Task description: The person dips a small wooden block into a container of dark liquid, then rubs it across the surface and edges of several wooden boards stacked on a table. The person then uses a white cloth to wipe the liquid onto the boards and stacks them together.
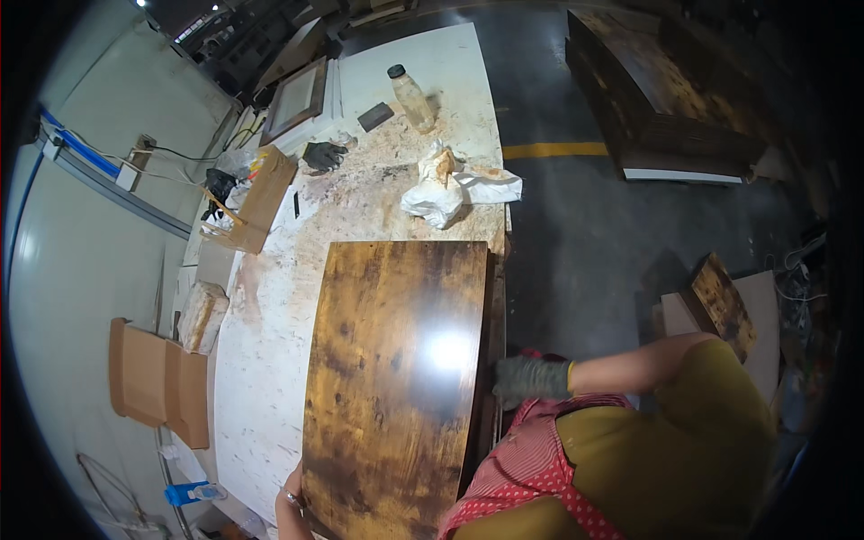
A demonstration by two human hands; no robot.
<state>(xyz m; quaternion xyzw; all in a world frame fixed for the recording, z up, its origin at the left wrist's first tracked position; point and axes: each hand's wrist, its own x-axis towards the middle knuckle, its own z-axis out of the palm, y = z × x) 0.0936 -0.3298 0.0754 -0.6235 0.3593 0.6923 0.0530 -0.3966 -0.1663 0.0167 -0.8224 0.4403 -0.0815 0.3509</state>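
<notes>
A brown wood-grain panel (396, 360) with dark mottling lies on the white worktable (256, 387) in front of me, a bright glare on its surface. Dark edges show beneath its right side. My left hand (292, 490), with a metal band at the wrist, is at the panel's lower left edge; its fingers are hidden there. In a grey knit glove, my right hand (533, 379) is closed beside the panel's right edge. What it holds, if anything, is hidden.
Beyond the panel are a crumpled white cloth (436, 193), a dark-capped bottle (412, 101), a grey block (375, 116) and a dark glove (324, 156). An open cardboard box (160, 382) stands left. Stacked brown panels (684, 81) stand at far right.
</notes>
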